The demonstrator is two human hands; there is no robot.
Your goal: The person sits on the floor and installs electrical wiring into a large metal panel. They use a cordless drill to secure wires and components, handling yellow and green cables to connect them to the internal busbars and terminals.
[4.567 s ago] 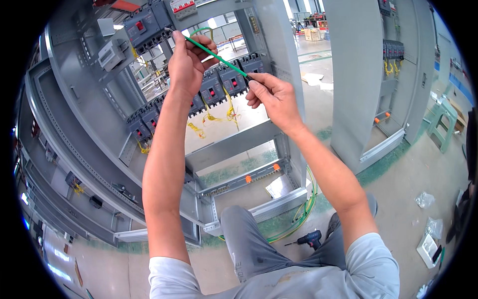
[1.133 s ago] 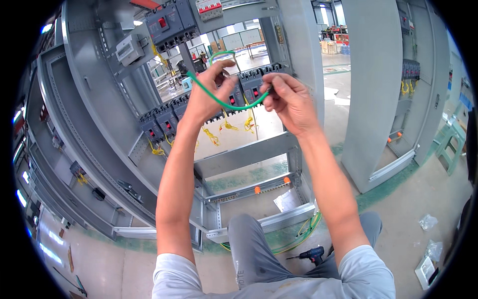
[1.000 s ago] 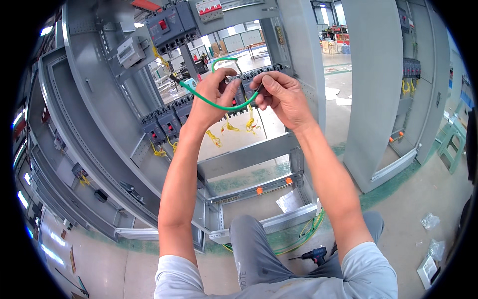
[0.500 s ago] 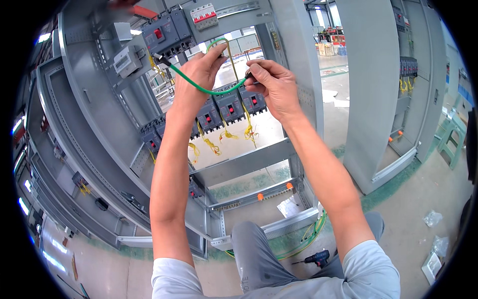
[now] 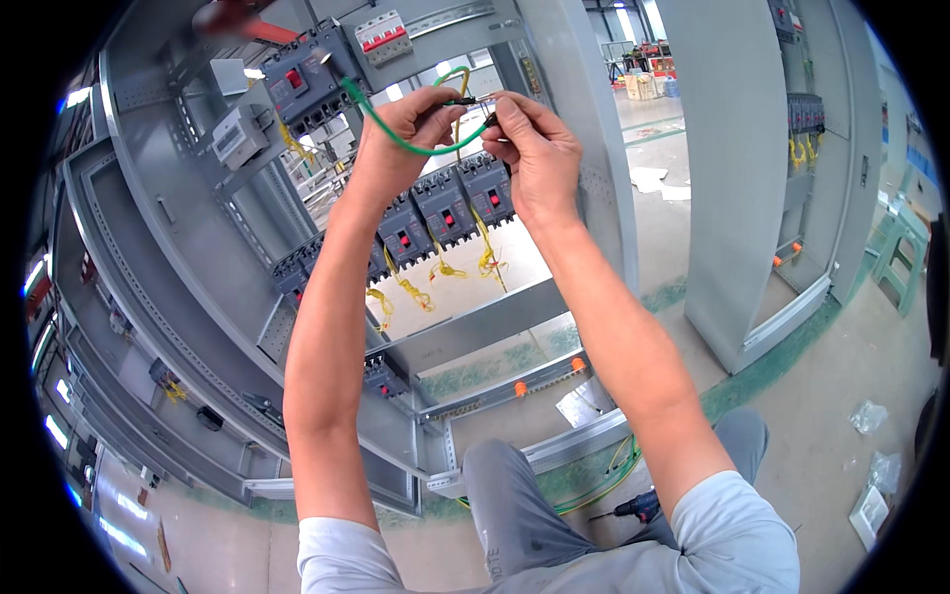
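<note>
"Where's the green wire (image 5: 420, 150)?"
"Above the row of switches (image 5: 442, 210) — my right hand (image 5: 539, 158) pinches its dark end (image 5: 491, 120)."
"And the other?"
"My left hand (image 5: 392, 163) pinches a small dark piece (image 5: 463, 101) — above the switches too."

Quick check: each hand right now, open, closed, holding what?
Left hand: closed, pinching a small dark piece I can't identify.
Right hand: closed on the black end of the green wire.

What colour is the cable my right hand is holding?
The cable is green, black at the held end, best seen in the head view.
</note>
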